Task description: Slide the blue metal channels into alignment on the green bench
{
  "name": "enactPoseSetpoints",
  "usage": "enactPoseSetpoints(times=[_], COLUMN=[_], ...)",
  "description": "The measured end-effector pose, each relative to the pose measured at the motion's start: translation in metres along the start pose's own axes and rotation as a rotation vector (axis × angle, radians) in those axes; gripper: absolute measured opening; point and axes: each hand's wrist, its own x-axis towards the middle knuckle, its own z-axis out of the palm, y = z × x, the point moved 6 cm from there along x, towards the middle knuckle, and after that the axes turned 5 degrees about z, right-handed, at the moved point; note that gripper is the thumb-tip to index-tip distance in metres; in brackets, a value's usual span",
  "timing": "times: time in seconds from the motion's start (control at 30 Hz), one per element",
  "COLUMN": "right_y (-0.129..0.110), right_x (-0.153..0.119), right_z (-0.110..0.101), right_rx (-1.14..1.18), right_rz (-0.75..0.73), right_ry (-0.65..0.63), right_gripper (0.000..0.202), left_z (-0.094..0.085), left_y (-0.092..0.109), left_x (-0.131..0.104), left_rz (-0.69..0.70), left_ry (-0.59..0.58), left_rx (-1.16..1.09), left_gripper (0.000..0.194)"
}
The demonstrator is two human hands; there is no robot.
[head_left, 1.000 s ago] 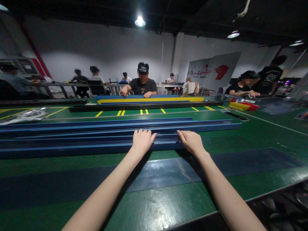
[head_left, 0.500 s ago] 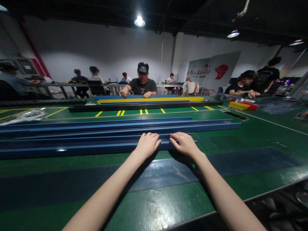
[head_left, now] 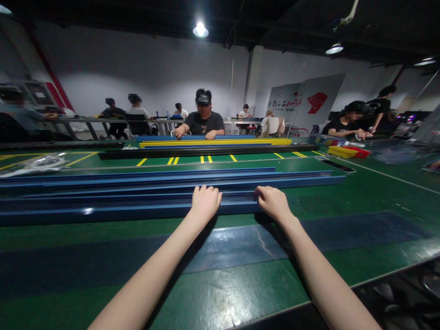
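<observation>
Both hands [head_left: 206, 201] [head_left: 274, 202] curl over a blue channel [head_left: 130, 212].

The left hand [head_left: 206, 200] lies with fingers bent over the nearest blue rail [head_left: 137, 212]; the right hand [head_left: 273, 201] bends over that rail near its right end, the two hands apart; how firmly they grip is hidden; a clear plastic strip [head_left: 237, 247] lies flat on the green table [head_left: 223, 298], nearer the wearer; beyond the rails, a yellow bar [head_left: 220, 143] lies before a seated person [head_left: 204, 123].
</observation>
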Motion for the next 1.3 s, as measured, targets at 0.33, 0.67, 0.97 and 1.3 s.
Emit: enactPoseSetpoints(times=[0.33, 0.67, 0.97, 1.3], right_y=[-0.025, -0.025, -0.006, -0.025], right_x=[-0.006, -0.005, -0.003, -0.007], right_z=[0.003, 0.004, -0.003, 0.000], right_rx=[0.217, 0.193, -0.009, 0.119], right_rz=[-0.246, -0.225, 0.003, -0.203], right_ry=[-0.031, -0.028, 0.004, -0.038], right_gripper=[0.028, 0.027, 0.023, 0.023], left_z=[0.002, 0.002, -0.001, 0.001], left_y=[0.014, 0.018, 0.000, 0.018], left_x=[0.000, -0.001, 0.001, -0.001], left_rz=[0.177, 0.189, 0.022, 0.239], left_ry=[0.037, -0.038, -0.014, -0.020], left_rx=[-0.062, -0.095, -0.002, -0.115], left_gripper=[0.030, 0.032, 0.035, 0.031])
